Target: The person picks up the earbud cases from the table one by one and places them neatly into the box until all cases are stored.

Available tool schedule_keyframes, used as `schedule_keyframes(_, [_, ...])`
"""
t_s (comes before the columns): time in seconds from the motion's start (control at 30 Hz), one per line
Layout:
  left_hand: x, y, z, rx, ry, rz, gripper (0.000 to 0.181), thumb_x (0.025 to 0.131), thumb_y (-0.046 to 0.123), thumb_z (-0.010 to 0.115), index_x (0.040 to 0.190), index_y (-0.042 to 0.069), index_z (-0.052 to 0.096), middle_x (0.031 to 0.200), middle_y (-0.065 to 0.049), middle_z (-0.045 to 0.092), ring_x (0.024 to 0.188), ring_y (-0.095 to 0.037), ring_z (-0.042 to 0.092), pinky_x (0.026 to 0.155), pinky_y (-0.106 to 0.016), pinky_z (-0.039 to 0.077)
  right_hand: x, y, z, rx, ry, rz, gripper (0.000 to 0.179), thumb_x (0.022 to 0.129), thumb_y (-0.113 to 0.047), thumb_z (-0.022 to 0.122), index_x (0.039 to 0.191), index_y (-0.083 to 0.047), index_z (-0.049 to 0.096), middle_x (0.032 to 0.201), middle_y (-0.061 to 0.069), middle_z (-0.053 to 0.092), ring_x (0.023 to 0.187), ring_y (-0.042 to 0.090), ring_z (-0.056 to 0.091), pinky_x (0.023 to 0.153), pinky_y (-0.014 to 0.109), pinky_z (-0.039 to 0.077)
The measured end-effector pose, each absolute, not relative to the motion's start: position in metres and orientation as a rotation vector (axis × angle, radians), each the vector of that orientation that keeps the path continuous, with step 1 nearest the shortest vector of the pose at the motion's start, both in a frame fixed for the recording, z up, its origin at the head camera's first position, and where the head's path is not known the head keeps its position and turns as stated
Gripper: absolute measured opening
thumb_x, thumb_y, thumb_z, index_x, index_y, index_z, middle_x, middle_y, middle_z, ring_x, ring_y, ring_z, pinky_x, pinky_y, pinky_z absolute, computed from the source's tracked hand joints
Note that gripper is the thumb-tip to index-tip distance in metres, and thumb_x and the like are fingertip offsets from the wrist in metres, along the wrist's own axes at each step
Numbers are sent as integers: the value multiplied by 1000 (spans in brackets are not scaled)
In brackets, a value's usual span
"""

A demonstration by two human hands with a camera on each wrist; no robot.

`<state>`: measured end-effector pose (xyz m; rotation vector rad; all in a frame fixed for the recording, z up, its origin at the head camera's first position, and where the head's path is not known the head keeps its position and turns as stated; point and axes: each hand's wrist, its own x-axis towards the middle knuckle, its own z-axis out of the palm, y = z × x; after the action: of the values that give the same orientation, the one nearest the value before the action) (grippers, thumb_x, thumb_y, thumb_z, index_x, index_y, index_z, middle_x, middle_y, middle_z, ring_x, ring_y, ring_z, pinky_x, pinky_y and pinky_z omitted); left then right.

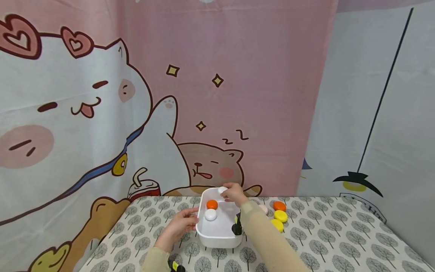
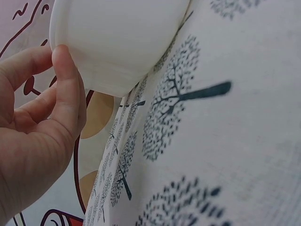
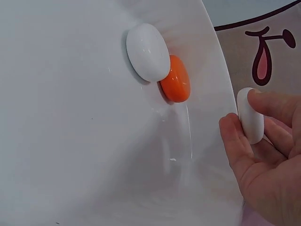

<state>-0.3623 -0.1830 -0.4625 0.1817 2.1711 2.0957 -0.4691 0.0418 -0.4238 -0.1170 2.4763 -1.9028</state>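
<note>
A white plastic bin (image 1: 222,241) with rounded corners stands on the table. At its left side, my left hand (image 1: 181,225) grips the rim between thumb and fingers; the left wrist view shows this hand (image 2: 47,103) against the wall. My right hand (image 1: 235,193) pinches a smooth white pebble-shaped piece (image 3: 250,116) at the bin's far rim. Inside the bin, near its left wall, lie an orange pebble-shaped piece (image 1: 212,204) and another white one (image 1: 210,215), seemingly touching each other.
Right of the bin lie an orange piece (image 1: 279,206), two yellow pieces (image 1: 280,216) and a pale piece (image 1: 263,209) partly hidden by the right sleeve. A tree-print cloth (image 1: 129,241) covers the table. Behind it hangs a cartoon-print curtain (image 1: 265,94).
</note>
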Motion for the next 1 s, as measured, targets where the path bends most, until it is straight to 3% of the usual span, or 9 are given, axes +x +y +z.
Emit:
schedule_keyframes(0.47, [-363,-183,-460,193,2184,2086,56,88,3,64,140,-6,44,106,-17,57,74,-17,58,69,-28,54,-465,42,-419,-37,2489,-1853,47,82,2,71,128,5,59,118,22,61,83,27,65,74,37,57])
schedule_keyframes(0.73, [-363,-183,-458,170,2193,2083,56,88,2,63,140,-7,44,105,-15,57,75,-18,57,70,-30,54,-466,43,-418,-43,2449,-1856,45,84,1,68,128,6,58,105,18,65,96,34,62,85,45,53])
schedule_keyframes(1.0, [-362,-183,-460,173,2186,2083,58,88,2,63,141,-9,42,108,-19,56,74,-17,57,70,-30,54,-466,46,-420,-66,2448,-1835,40,85,-2,68,124,6,61,109,18,64,92,31,63,80,42,56])
